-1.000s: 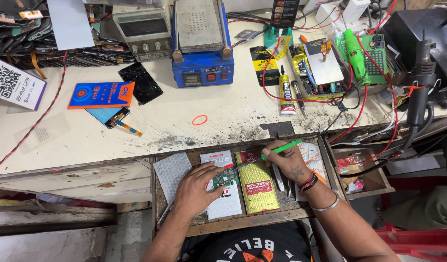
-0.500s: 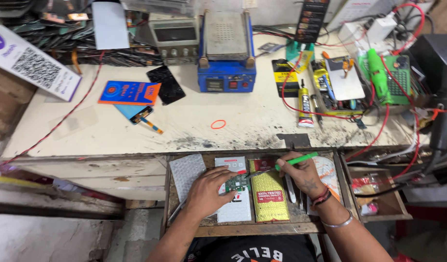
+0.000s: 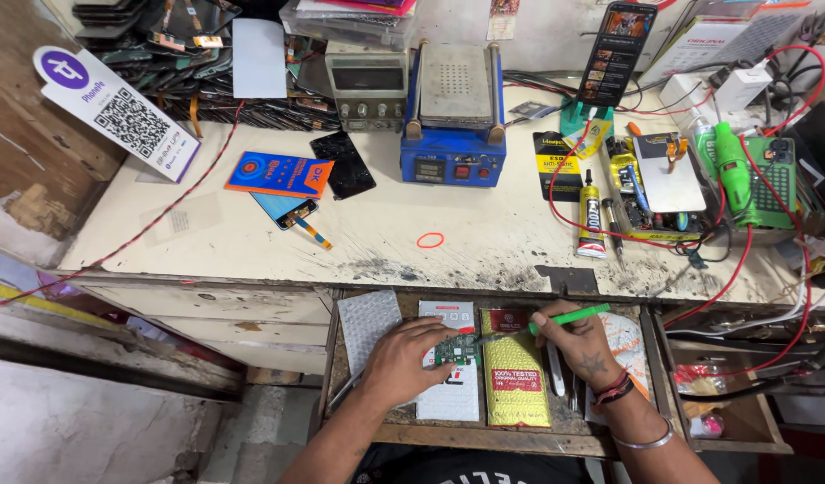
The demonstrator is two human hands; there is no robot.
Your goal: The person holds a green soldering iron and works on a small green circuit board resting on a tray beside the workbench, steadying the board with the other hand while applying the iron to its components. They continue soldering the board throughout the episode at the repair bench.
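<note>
Two hands at work over an open drawer (image 3: 448, 435) under the table (image 3: 251, 242). Left hand (image 3: 403, 358) spread flat, fingers pinning a small green circuit board (image 3: 455, 350) onto a white packet (image 3: 448, 394). Right hand (image 3: 583, 345) closed in a pen grip round a green tool (image 3: 565, 316), tip aimed left at the board. Best done with the board pressed firmly, wrist braced on the drawer edge, tip brought in lightly. Just right of the board, a yellow packet (image 3: 515, 385). Hard to make out: the tool's tip, the exact spot of contact, the board's parts. Part of the board hidden beneath the fingers; both forearms cut off at the bottom edge.
</note>
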